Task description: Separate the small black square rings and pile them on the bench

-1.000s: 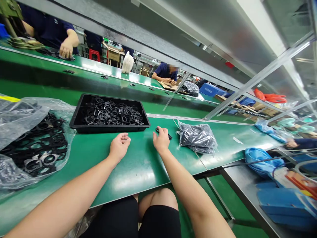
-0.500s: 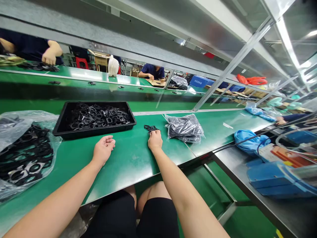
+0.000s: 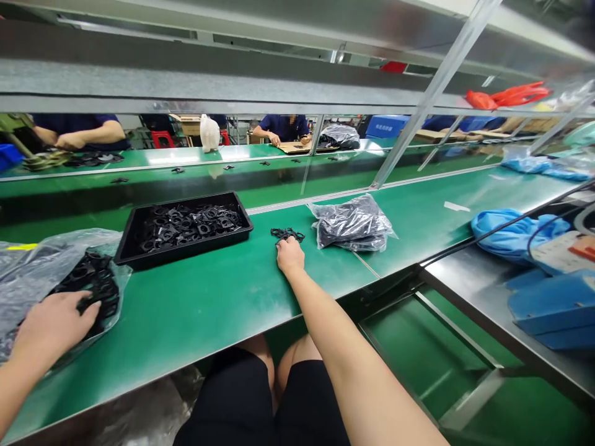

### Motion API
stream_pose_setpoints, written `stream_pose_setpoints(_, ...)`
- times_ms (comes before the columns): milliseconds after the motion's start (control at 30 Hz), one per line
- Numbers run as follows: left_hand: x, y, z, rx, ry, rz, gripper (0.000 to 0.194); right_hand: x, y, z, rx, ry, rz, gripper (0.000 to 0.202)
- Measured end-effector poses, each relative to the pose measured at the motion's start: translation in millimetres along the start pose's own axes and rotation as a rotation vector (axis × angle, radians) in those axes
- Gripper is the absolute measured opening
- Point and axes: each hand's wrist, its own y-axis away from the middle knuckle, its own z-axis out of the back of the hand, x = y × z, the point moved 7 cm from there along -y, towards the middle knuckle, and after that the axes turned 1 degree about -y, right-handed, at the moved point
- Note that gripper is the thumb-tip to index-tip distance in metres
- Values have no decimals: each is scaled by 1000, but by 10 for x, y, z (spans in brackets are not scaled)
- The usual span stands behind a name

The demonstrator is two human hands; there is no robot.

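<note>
At the left, my left hand [image 3: 56, 322] is over an unsealed clear plastic bag [image 3: 121, 282] of black plastic ring parts [image 3: 105, 279]. Its thumb and fingers are apart, with the fingertips among the parts. My right hand [image 3: 290, 255] rests on the green table, its fingers curled over a small cluster of black plastic parts [image 3: 287, 233]; some of its fingertips are hidden. Between the hands and further back stands a black tray [image 3: 186, 251] heaped with similar ring parts [image 3: 190, 224]. Right of my right hand lies a filled, clear plastic bag [image 3: 353, 223].
Behind the table runs a green conveyor [image 3: 199, 181] carrying several scattered black parts. A metal post [image 3: 413, 105] rises at the table's back edge. On the right are cables, a blue cloth or bag [image 3: 506, 232] and a blue machine [image 3: 553, 310]. Co-workers sit across the line.
My left hand has moved left from the table in front of the tray to the bag of parts. My right hand has stayed at the small cluster. The view has turned slightly.
</note>
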Motion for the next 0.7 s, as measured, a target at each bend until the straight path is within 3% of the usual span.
stream_pose_setpoints(100, 225, 49, 15, 77, -86, 61, 31, 7, 1, 1, -8, -30, 17, 29)
stream_pose_setpoints(300, 3, 110, 17, 225, -129, -4, 59, 36, 3, -27, -10, -15, 88, 27)
stream_pose_setpoints(433, -7, 80, 81, 293, -168, -8, 53, 47, 22, -33, 9, -1, 131, 25)
stream_pose_setpoints(533, 98, 44, 146, 269, -208, 72, 44, 69, 50, -16, 5, -5, 171, 24)
stream_pose_setpoints(700, 91, -13, 354, 77, -187, 87, 39, 100, 103, 58, -55, -28, 190, 24)
